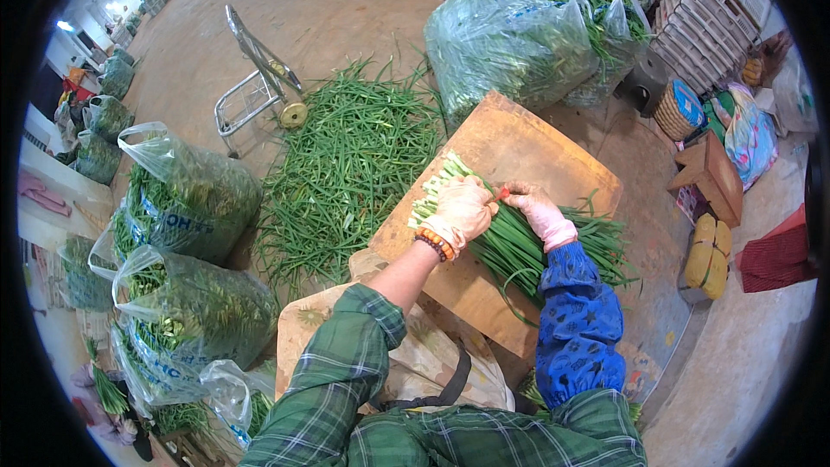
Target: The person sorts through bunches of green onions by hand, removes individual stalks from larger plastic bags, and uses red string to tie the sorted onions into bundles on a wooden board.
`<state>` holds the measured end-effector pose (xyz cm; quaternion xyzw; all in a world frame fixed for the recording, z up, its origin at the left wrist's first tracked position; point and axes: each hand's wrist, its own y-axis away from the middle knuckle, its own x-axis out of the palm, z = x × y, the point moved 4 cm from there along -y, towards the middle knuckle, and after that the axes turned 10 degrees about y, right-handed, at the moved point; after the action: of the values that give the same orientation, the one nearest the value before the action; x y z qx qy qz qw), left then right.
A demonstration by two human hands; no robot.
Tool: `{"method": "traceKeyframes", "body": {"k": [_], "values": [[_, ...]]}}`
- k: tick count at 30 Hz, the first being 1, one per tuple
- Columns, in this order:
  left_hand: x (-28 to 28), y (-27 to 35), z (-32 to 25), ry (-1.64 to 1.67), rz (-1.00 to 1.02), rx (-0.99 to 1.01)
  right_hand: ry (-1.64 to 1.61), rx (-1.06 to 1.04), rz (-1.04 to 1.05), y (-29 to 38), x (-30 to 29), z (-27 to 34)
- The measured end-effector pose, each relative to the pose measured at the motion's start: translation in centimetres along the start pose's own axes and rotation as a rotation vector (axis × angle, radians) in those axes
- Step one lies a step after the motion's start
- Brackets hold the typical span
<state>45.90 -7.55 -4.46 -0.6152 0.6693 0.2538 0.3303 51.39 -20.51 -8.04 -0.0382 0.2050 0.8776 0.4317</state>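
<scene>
A bundle of long green leafy stalks point(512, 246), with pale cut ends at the upper left, lies across a worn wooden board point(557, 149) before me. My left hand point(463, 207), in a thin pale glove with a beaded bracelet at the wrist, is closed around the bundle near the pale ends. My right hand point(535, 207), gloved and with a blue sleeve cover, pinches a red tie point(501, 193) at the top of the bundle, close beside my left hand. The leafy ends spread out under and past my right forearm.
Loose green leaves point(356, 155) cover the floor left of the board. Filled plastic bags point(201, 201) stand at the left, and a large one point(506, 39) beyond the board. A metal hand cart point(249, 94) is behind the leaves; crates point(707, 19) are stacked upper right. Another person point(110, 402) is lower left.
</scene>
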Motion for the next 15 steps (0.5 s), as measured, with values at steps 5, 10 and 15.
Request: {"method": "traceKeyframes", "body": {"k": [5,10,15], "values": [[0.4,0.2,0.1,-0.013,-0.133,0.054,0.053,-0.019,-0.026,-0.2,0.2,-0.4],[0.4,0.3,0.0,-0.011,-0.184,0.022,-0.021,-0.037,-0.032,-0.3,0.1,-1.0],[0.4,0.4,0.1,0.0,-0.182,0.008,-0.009,-0.035,-0.022,-0.1,0.2,-0.3]]}}
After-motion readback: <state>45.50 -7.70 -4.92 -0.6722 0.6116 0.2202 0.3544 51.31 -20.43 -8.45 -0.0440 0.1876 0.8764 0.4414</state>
